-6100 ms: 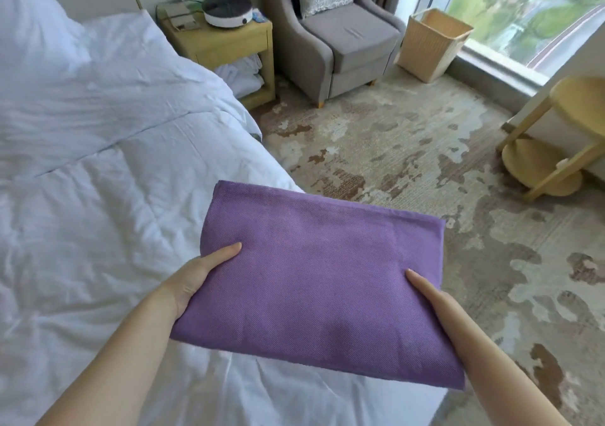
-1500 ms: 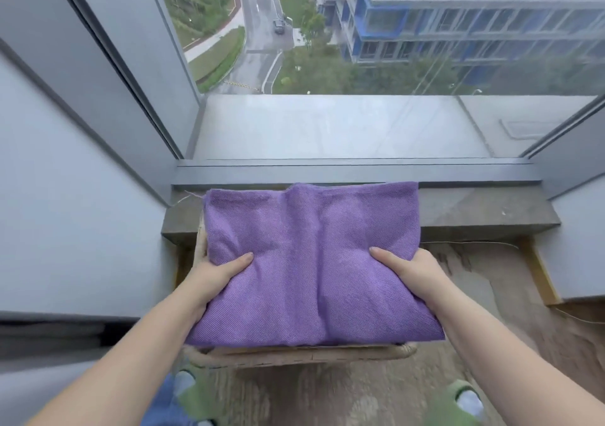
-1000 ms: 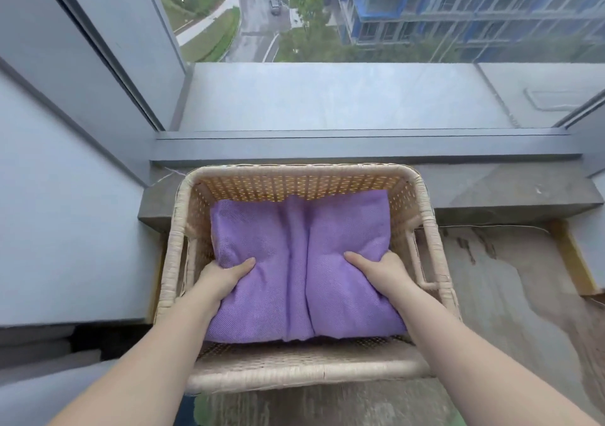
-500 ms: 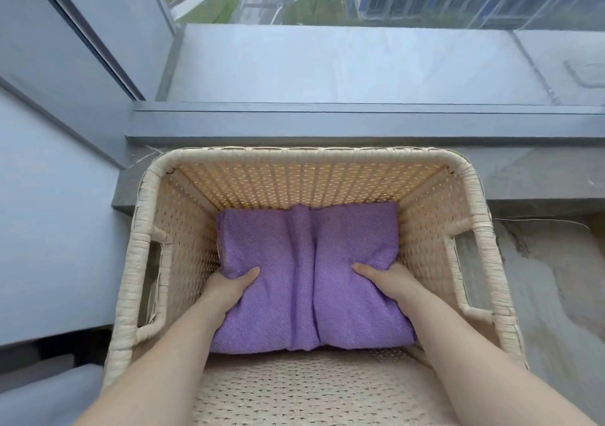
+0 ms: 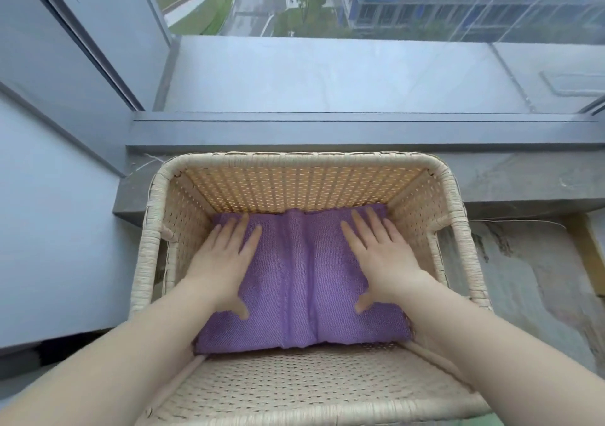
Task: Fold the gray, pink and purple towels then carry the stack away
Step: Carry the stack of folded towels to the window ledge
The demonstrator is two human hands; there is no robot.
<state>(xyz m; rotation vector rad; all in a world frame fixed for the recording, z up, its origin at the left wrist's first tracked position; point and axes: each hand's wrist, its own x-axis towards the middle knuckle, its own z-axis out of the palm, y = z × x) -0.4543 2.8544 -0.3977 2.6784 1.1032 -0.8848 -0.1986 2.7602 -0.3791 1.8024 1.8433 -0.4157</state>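
From the head camera, the purple towel (image 5: 301, 281) lies folded on the floor of the basket (image 5: 307, 157), reaching from the far wall almost to the near wall and nearly touching both side walls. The left hand (image 5: 222, 262) rests flat on it toward the basket's left wall and the right hand (image 5: 379, 258) toward the right wall. All the fingers are straight and spread, pressing down and gripping nothing. The gray and pink towels are not visible; whether they lie under the purple one cannot be told.

A raised ridge runs down the middle of the towel from the far edge to the near edge, which suggests the cloth is squeezed sideways. Once the palms lift, that ridge may spring up and loosen the fold. Fingers dragged back across the weave could also pull the top layer toward the near wall and leave the stack crooked
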